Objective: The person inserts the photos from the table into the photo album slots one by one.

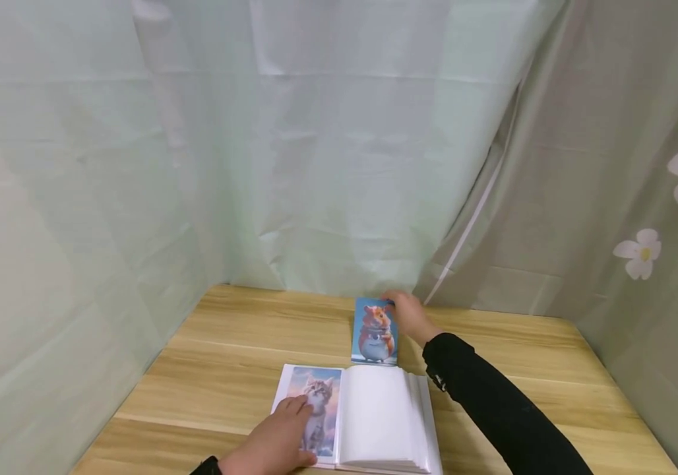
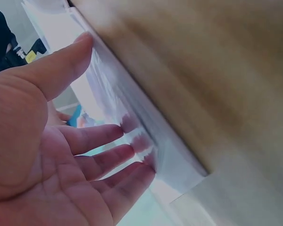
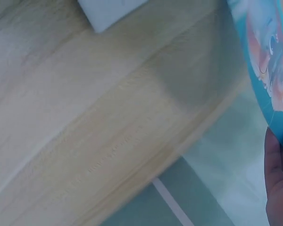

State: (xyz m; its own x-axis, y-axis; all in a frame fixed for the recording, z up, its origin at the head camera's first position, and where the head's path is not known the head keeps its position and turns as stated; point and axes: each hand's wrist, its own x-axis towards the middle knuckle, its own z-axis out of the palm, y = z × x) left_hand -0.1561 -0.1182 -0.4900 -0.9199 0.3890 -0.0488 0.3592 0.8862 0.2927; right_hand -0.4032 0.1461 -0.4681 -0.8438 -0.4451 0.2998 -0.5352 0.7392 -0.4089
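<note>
A photo album [image 1: 374, 415] lies open on the table, its right page white and its left pocket holding a kitten picture [image 1: 324, 422]. My left hand [image 1: 276, 432] rests on that left page with fingers extended; in the left wrist view the fingertips [image 2: 146, 172] touch the glossy sleeve near the album's edge. Beyond the album, my right hand [image 1: 410, 316] pinches the upper right corner of a blue picture card [image 1: 374, 336] showing a hamster. In the right wrist view the card [image 3: 269, 70] stands tilted above the table, the fingers [image 3: 273, 160] at its end and most of the hand cut off.
The wooden table [image 1: 244, 349] reaches back to a pale curtain [image 1: 345, 165] hanging along its far edge. More curtain [image 1: 553, 218] with white flowers hangs on the right. A white album corner [image 3: 108, 14] shows at the top of the right wrist view.
</note>
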